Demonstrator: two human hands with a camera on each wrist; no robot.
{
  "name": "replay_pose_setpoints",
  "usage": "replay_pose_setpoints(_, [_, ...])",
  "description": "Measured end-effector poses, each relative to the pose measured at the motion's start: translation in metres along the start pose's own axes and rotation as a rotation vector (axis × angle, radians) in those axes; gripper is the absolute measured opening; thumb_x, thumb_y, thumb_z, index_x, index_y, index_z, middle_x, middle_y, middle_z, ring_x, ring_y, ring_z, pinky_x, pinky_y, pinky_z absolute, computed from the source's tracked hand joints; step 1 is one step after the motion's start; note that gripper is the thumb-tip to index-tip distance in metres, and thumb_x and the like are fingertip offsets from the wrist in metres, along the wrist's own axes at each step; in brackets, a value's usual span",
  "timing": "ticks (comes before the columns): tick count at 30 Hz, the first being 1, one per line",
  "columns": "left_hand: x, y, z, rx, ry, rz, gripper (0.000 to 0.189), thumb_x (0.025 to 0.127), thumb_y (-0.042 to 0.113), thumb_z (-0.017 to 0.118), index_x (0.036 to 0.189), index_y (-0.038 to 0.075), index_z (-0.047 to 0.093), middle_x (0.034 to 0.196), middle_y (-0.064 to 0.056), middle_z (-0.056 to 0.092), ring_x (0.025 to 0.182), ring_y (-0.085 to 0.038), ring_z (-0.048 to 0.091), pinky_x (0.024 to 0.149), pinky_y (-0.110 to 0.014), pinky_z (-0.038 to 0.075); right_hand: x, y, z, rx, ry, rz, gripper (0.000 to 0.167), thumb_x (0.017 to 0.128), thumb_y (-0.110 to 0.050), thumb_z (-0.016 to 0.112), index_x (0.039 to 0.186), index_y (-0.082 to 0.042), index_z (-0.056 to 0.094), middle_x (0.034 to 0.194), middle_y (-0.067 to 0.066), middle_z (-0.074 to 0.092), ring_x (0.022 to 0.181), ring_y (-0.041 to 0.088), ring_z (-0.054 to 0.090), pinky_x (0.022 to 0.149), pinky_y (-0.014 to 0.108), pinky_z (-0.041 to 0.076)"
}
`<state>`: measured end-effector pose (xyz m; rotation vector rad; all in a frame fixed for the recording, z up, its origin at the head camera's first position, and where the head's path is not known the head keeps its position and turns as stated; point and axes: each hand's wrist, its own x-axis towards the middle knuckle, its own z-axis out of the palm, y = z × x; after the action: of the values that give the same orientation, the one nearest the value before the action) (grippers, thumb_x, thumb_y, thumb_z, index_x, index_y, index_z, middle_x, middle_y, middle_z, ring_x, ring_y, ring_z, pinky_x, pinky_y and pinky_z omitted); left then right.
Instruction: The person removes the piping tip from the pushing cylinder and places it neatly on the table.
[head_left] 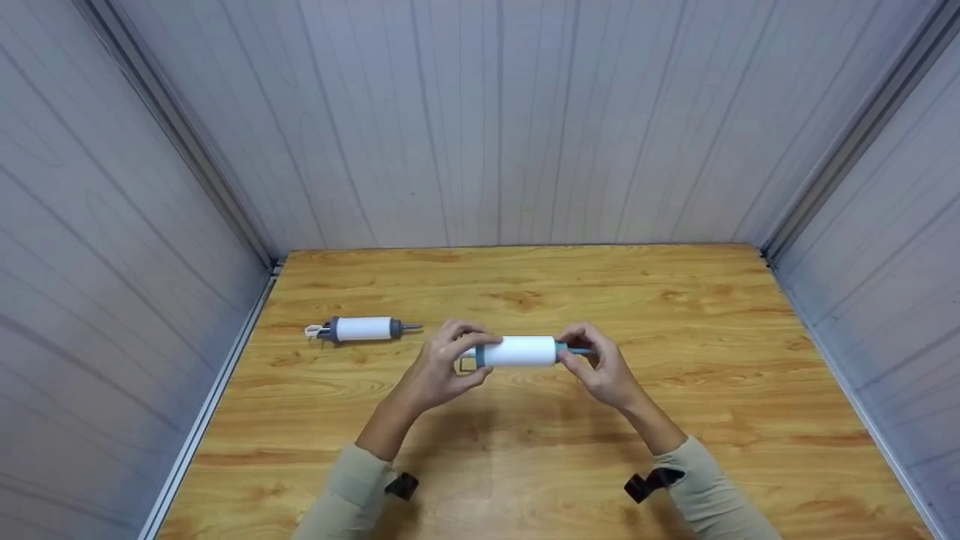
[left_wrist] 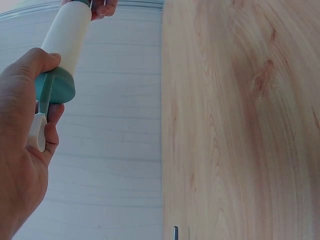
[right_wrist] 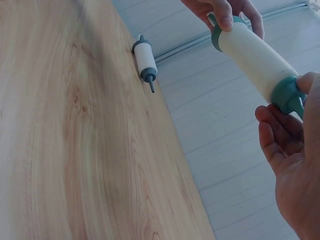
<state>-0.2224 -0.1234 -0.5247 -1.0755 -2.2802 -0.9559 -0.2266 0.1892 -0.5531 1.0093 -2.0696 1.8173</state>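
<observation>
A white cylinder [head_left: 521,351] with teal end caps lies level between both hands above the wooden table. My left hand [head_left: 448,360] holds its left end, thumb and fingers around the teal cap [left_wrist: 59,86]; a narrow teal arm with a white end piece [left_wrist: 37,132] sticks out there. At the other end, my right hand [head_left: 596,366] pinches the right teal cap [right_wrist: 287,94] between thumb and fingers. From this cap a slim teal stem [head_left: 581,351] points right, partly covered by the fingers.
A similar white cylinder with dark grey caps [head_left: 364,328] lies on the wooden table [head_left: 517,450] left of my hands. It has a white loop [head_left: 313,330] at its left end and a thin grey stem. Pale panelled walls [head_left: 495,127] surround the table's back and sides.
</observation>
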Motion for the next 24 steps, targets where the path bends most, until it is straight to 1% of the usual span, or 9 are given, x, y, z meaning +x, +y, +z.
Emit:
replay_pose_setpoints(2, [-0.001, -0.0003, 0.0008, -0.004, 0.0, -0.006, 0.042, 0.092, 0.008, 0.091, 0.133, 0.014, 0.08, 0.128, -0.014, 0.075, 0.116, -0.031, 0.071, 0.091, -0.044, 0.067, -0.0013, 0.0005, 0.0001, 0.014, -0.005, -0.014, 0.028, 0.097, 0.023, 0.065, 0.124, 0.016, 0.063, 0.121, 0.01, 0.07, 0.113, 0.003, 0.073, 0.093, 0.019, 0.064])
replay_pose_setpoints(4, [-0.0019, -0.0001, 0.0011, -0.004, -0.001, -0.011, 0.042, 0.093, 0.008, 0.091, 0.133, 0.014, 0.08, 0.127, -0.015, 0.075, 0.115, -0.031, 0.071, 0.09, -0.043, 0.067, -0.0015, 0.0012, 0.0004, 0.025, -0.012, -0.031, 0.031, 0.095, 0.025, 0.067, 0.124, 0.016, 0.062, 0.121, 0.017, 0.067, 0.115, 0.003, 0.073, 0.095, 0.019, 0.064])
replay_pose_setpoints(7, [-0.0026, 0.0011, 0.0001, -0.006, -0.001, -0.02, 0.042, 0.093, 0.009, 0.091, 0.133, 0.014, 0.08, 0.127, -0.015, 0.075, 0.115, -0.031, 0.071, 0.089, -0.043, 0.067, -0.0009, 0.002, 0.0011, 0.034, -0.02, -0.049, 0.032, 0.094, 0.025, 0.068, 0.124, 0.017, 0.061, 0.12, 0.024, 0.063, 0.115, 0.003, 0.072, 0.096, 0.018, 0.063])
replay_pose_setpoints(11, [-0.0032, 0.0011, -0.0006, -0.006, 0.014, -0.012, 0.044, 0.092, 0.008, 0.092, 0.133, 0.014, 0.08, 0.126, -0.014, 0.075, 0.114, -0.031, 0.071, 0.088, -0.043, 0.067, -0.0002, 0.0024, 0.0023, 0.041, -0.024, -0.067, 0.034, 0.093, 0.026, 0.067, 0.125, 0.017, 0.06, 0.12, 0.029, 0.06, 0.114, 0.002, 0.071, 0.096, 0.018, 0.063])
replay_pose_setpoints(14, [-0.0036, 0.0005, 0.0003, -0.007, 0.023, 0.003, 0.044, 0.091, 0.007, 0.093, 0.132, 0.014, 0.08, 0.126, -0.014, 0.075, 0.113, -0.03, 0.071, 0.088, -0.042, 0.067, -0.0005, 0.0021, 0.003, 0.04, -0.016, -0.056, 0.034, 0.094, 0.026, 0.065, 0.126, 0.017, 0.059, 0.12, 0.028, 0.061, 0.112, 0.003, 0.071, 0.094, 0.018, 0.063])
replay_pose_setpoints(19, [-0.0039, -0.0002, 0.0022, 0.002, 0.033, 0.015, 0.044, 0.09, 0.007, 0.093, 0.132, 0.015, 0.08, 0.126, -0.013, 0.075, 0.113, -0.029, 0.071, 0.088, -0.042, 0.066, -0.0016, -0.0003, 0.0041, -0.021, 0.021, 0.015, 0.028, 0.1, 0.019, 0.063, 0.128, 0.015, 0.06, 0.12, 0.016, 0.067, 0.11, 0.002, 0.072, 0.089, 0.018, 0.064])
replay_pose_setpoints(22, [-0.0037, -0.0007, 0.0029, 0.007, 0.044, 0.024, 0.045, 0.09, 0.007, 0.093, 0.132, 0.015, 0.08, 0.126, -0.013, 0.076, 0.112, -0.029, 0.071, 0.089, -0.042, 0.066, -0.0011, -0.002, 0.0044, -0.062, 0.027, 0.051, 0.021, 0.104, 0.014, 0.062, 0.125, 0.013, 0.062, 0.116, 0.016, 0.069, 0.104, 0.002, 0.073, 0.085, 0.02, 0.064])
replay_pose_setpoints(24, [-0.0036, -0.0007, 0.003, 0.004, 0.048, 0.032, 0.045, 0.09, 0.006, 0.093, 0.131, 0.014, 0.08, 0.126, -0.013, 0.076, 0.112, -0.03, 0.071, 0.088, -0.042, 0.066, -0.0007, -0.0027, 0.0042, -0.072, 0.024, 0.058, 0.017, 0.105, 0.014, 0.061, 0.123, 0.012, 0.062, 0.112, 0.02, 0.07, 0.098, 0.001, 0.073, 0.082, 0.022, 0.065])
